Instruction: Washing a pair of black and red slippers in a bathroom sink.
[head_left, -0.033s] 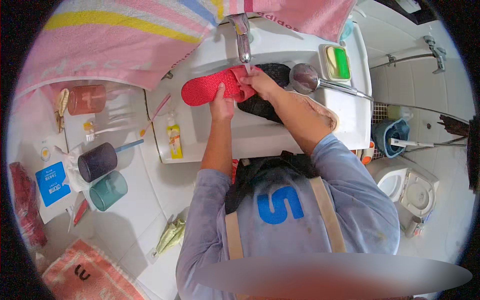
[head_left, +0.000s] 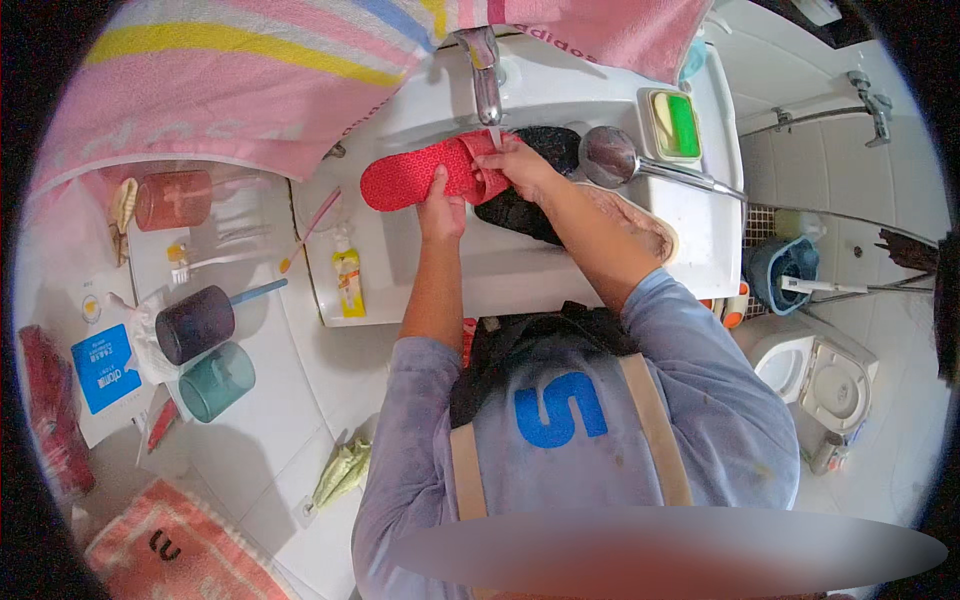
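Note:
A red slipper [head_left: 400, 181] lies across the white washbasin [head_left: 397, 275], under the chrome faucet [head_left: 486, 85]. My left hand [head_left: 442, 208] grips it from the near side, thumb pressed on the textured footbed. On the right, my right hand [head_left: 518, 166] is closed around its strap end, some fingers hidden. A thin pale streak below the spout looks like running water, falling by that hand. Behind my right hand and forearm lies dark footwear [head_left: 516, 216], partly covered. A beige-lined slipper or insole [head_left: 630, 222] sits right of it, half hidden by my forearm.
A chrome shower head [head_left: 607, 157] rests on the basin's right side, near a soap box with a green item [head_left: 682, 126]. A yellow tube [head_left: 348, 283] lies at the left rim. Cups [head_left: 196, 324] stand farther left. A pink towel [head_left: 220, 110] hangs over the back.
The red slipper and both hands have shifted very slightly to the left. My grip looks the same.

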